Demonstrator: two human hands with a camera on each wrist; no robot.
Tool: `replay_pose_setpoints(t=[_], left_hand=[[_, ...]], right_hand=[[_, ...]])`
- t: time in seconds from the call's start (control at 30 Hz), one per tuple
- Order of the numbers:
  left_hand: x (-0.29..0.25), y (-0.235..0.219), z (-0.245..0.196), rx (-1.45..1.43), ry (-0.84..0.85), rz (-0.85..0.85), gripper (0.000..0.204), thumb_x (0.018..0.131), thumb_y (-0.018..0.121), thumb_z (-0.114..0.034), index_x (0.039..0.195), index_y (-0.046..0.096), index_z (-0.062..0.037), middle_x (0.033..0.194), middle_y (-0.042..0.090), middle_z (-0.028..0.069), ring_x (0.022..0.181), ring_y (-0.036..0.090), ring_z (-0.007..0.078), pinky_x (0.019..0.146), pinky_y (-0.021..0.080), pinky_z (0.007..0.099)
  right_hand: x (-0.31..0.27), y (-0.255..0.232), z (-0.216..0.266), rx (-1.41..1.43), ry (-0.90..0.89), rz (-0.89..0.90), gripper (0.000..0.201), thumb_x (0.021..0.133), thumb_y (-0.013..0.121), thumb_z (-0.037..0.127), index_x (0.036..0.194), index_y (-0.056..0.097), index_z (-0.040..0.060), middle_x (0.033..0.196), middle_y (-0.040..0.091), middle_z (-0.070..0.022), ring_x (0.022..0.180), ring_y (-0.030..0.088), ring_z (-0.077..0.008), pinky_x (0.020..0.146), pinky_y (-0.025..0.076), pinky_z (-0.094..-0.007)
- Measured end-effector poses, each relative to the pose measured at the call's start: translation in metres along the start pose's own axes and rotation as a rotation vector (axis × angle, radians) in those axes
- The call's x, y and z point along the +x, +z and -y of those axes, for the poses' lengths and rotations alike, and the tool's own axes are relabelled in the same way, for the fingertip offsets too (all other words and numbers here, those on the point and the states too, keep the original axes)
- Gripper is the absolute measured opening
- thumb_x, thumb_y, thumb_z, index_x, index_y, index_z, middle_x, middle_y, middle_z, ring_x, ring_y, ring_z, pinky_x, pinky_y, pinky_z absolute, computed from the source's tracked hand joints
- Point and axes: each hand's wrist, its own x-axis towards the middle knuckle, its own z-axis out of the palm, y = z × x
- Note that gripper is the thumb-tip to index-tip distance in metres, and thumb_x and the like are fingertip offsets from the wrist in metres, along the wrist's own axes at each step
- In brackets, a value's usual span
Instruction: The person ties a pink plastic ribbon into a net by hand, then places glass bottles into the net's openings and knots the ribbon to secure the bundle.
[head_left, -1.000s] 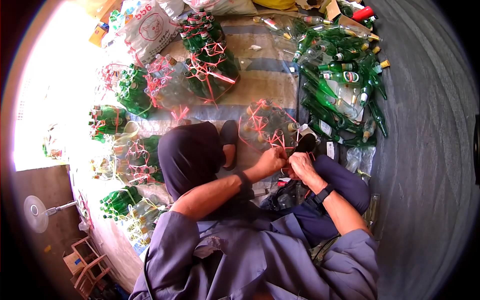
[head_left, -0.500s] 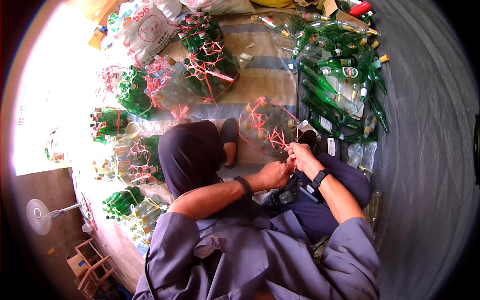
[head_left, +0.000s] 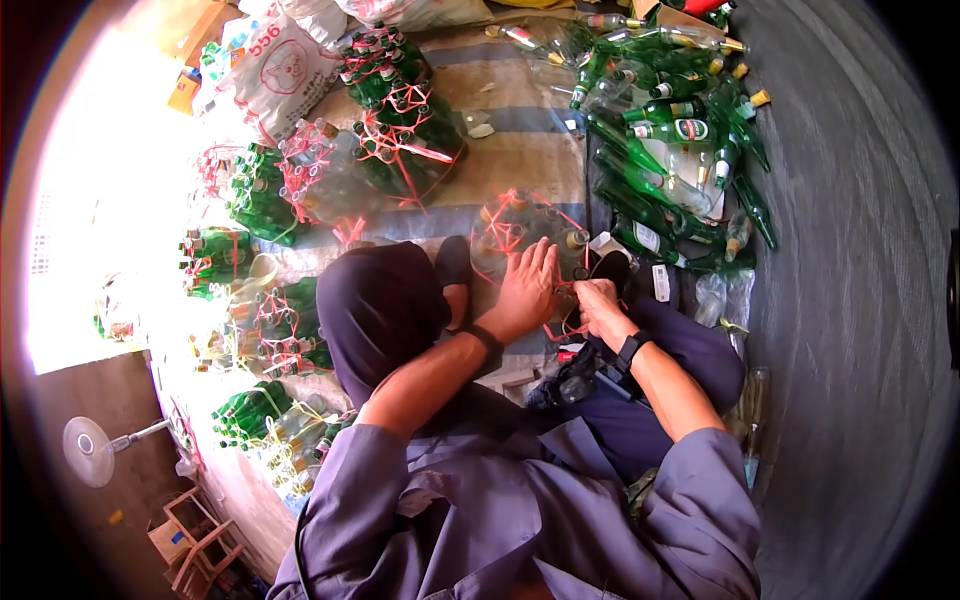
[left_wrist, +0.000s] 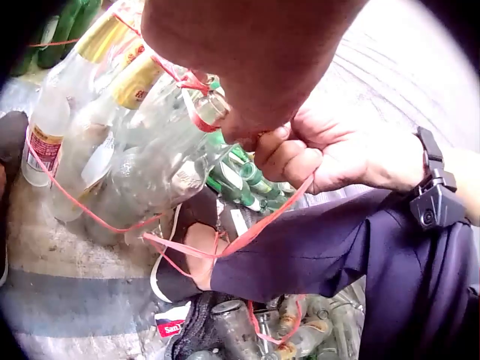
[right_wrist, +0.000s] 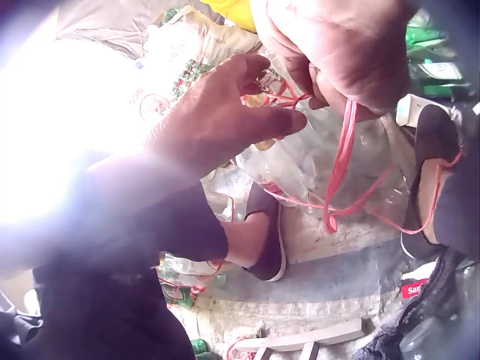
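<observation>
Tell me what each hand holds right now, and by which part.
The right hand grips the red string near where it leaves the clear bottle bundle, fingers curled round the strand. The left hand holds nothing; its straight fingers rest on the bundle.

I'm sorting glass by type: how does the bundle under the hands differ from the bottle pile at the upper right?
The bundle under the hands is clear bottles standing upright, laced together with red string; the bottle pile is mostly green, lying loose on its sides, untied. The left hand rests flat on the bundle and the right hand pinches its string; nothing touches the pile. Both sit on the striped mat.
</observation>
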Motion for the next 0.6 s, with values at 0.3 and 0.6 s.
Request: replay_pose_setpoints(t=[0.3,0.6], left_hand=[[0.012,0.001,-0.004,-0.024,-0.097,0.026,0.091,0.073,0.075,-0.039,0.143,0.036,0.0039,0.138,0.048,0.0180,0.125,0.050,0.0297,0.105,0.031,0.0477],[0.015,0.003,-0.007,0.037,-0.027,-0.157,0.061,0.078,0.066,-0.023,0.127,0.048,0.0087,0.117,0.055,0.0184,0.105,0.057,0.0293,0.086,0.038,0.0449]], right_hand=[[0.027,-0.012,-0.039,-0.475,-0.767,-0.025,0.031,0.082,0.064,0.020,0.058,0.046,0.0116,0.052,0.040,-0.0037,0.041,0.038,-0.0197,0.041,0.027,-0.0375],[0.035,-0.018,-0.060,-1.109,-0.520,0.105,0.024,0.064,0.069,0.020,0.055,0.048,0.0119,0.054,0.045,-0.0098,0.051,0.054,-0.0257,0.047,0.040,-0.0379]])
